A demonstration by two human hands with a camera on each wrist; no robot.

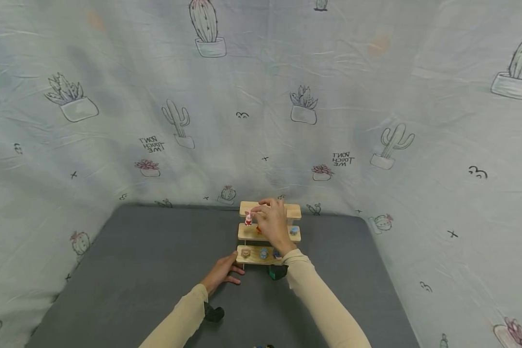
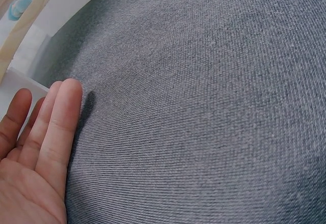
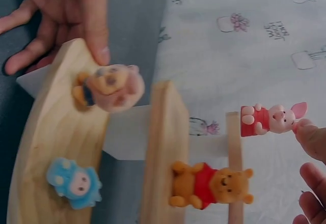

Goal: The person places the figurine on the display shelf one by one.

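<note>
**A:** Start with the hands. What is each one doing?

**B:** The right hand (image 1: 273, 223) is raised over the wooden stepped shelf (image 1: 268, 233), its fingertips (image 3: 308, 134) touching the ear of the pink piglet figure (image 3: 270, 119). Whether they pinch it or merely touch it, I cannot tell; the wrist view cuts the hand off at the edge. The left hand (image 1: 221, 274) lies on the grey mat (image 1: 135, 270) with fingers straight and together, thumb against the lowest step's left end.

**A:** And where does the piglet sit relative to them?

**B:** On the top step, at its left end, standing upright. It lies ahead of the right hand and slightly left of it; the right hand is clearly the nearer one, the left being down at the bottom step, well apart from it.

**A:** Count the rest.

**B:** Three steps. On the middle step, one yellow bear in a red shirt (image 3: 210, 185) and, at the right end, a blue figure (image 1: 294, 230). On the bottom step, a brown figure (image 3: 107, 88), a light blue figure (image 3: 74, 183), and one more darker blue one mostly hidden by the right wrist. So six figures.
</note>
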